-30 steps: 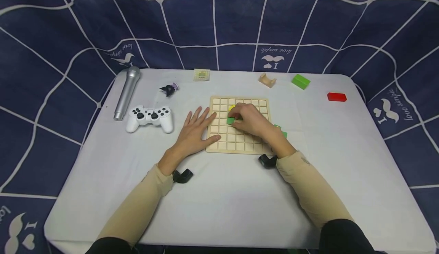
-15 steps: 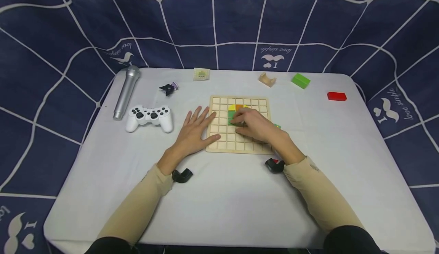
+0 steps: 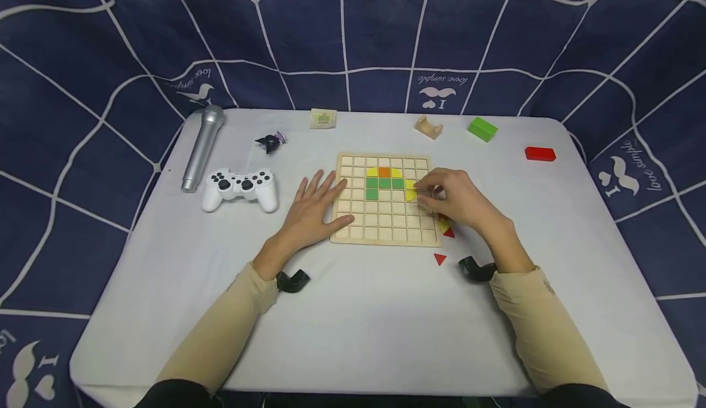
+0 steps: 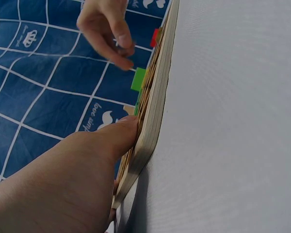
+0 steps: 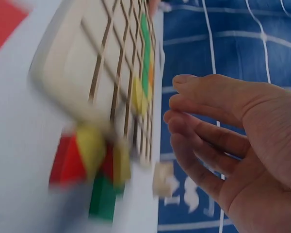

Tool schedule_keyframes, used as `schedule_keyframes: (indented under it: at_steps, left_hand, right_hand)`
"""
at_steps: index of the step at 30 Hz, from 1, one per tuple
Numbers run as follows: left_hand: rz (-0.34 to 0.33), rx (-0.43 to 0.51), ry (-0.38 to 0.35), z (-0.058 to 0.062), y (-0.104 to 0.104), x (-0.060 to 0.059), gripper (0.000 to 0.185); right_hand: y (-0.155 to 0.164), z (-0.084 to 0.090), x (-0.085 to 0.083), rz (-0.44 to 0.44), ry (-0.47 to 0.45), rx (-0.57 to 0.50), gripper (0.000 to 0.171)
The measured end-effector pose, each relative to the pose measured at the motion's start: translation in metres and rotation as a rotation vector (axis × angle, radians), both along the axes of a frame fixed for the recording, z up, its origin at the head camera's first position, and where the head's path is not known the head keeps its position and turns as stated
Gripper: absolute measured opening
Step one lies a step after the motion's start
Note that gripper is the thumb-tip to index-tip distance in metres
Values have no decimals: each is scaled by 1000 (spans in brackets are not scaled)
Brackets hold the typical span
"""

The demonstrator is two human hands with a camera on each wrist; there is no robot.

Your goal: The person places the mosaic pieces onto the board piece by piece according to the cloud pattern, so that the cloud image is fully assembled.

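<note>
My left hand (image 3: 311, 212) lies with fingers spread, thumb and fingertips on the left edge of the wooden grid board (image 3: 380, 219). In the head view a row of green squares (image 3: 385, 183) fills cells in the board's upper half, with one more green square (image 3: 372, 195) below its left end. Above the row sits an orange square (image 3: 384, 172) between yellow pieces; other yellow pieces (image 3: 410, 191) lie at the right. Over the board's right edge is my right hand (image 3: 458, 196), its fingers loosely bent; the right wrist view shows nothing between thumb and fingers (image 5: 203, 97).
Loose red, yellow and green pieces lie along the board's right edge, with a red triangle (image 3: 439, 259) nearer the front. A white game controller (image 3: 239, 188), a silver microphone (image 3: 204, 149) and a small dark figure (image 3: 270, 143) are at left. Blocks, including a green one (image 3: 482, 128), stand at the back.
My right hand has let go of the lower green square and moved right to the board's edge, uncovering the green row, the orange square and yellow pieces. The left hand stays in place.
</note>
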State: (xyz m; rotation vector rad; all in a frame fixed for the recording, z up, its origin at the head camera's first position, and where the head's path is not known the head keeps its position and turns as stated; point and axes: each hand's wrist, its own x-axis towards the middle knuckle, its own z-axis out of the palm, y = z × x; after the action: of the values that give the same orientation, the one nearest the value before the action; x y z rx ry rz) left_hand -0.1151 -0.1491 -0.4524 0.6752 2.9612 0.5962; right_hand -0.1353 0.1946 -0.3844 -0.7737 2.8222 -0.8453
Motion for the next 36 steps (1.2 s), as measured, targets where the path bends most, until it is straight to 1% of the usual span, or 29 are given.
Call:
schedule_keyframes:
  at_steps: [5, 10, 15, 21, 25, 30, 33, 36]
  left_hand:
    - [-3, -5, -3, -1, 1, -1, 88]
    - [0, -6, 4, -1, 1, -3, 89]
    - [1, -3, -1, 0, 1, -3, 89]
    - [4, -4, -6, -1, 1, -2, 89]
    - [-1, -1, 2, -1, 1, -2, 89]
    - [1, 5, 5, 1, 0, -1, 88]
    - [3, 10, 7, -1, 0, -1, 88]
    - [3, 8, 8, -3, 0, -2, 88]
  right_hand:
    - [32, 1, 5, -89, -47, 43, 33]
    - [53, -1, 14, -129, -70, 53, 38]
    - [62, -10, 21, -168, -88, 58, 48]
    - [66, -22, 25, -162, -81, 33, 51]
    - [68, -24, 25, -179, -83, 22, 50]
    - [69, -21, 18, -252, -78, -6, 41]
    - [65, -18, 12, -253, -74, -49, 38]
    - [55, -16, 5, -227, -74, -69, 38]
